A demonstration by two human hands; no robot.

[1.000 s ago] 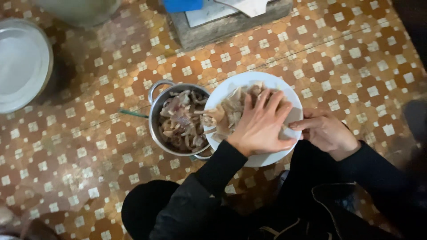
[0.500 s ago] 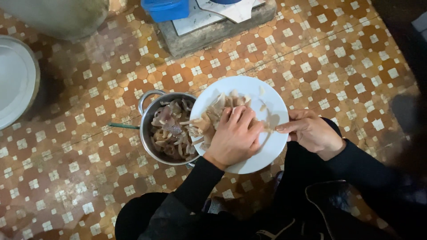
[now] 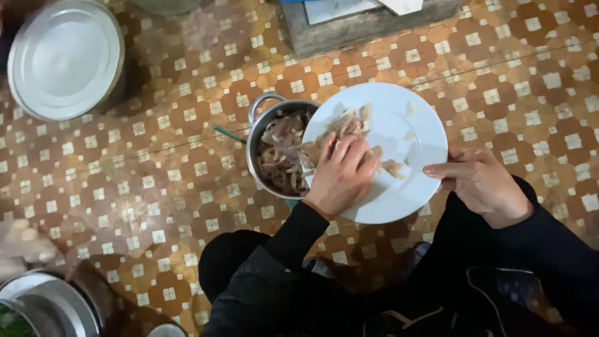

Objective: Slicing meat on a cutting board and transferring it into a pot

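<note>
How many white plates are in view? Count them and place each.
1: the white plate at centre, held at its right rim by the right hand, overlapping the steel pot. More may lie outside the frame.

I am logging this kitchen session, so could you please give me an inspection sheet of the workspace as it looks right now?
Surface: patterned tile floor, brown with white squares.
Job's things: white plate tilted over the metal pot; pale food pieces on the plate, more in the pot.
Clutter: round metal lid at upper left; metal vessels at lower left.
Grippers: left hand on the food at the plate's pot-side edge; right hand grips the plate's rim.
Cables: nothing seen.
Surroundings: low block at the top edge; the person wears dark sleeves.
</note>
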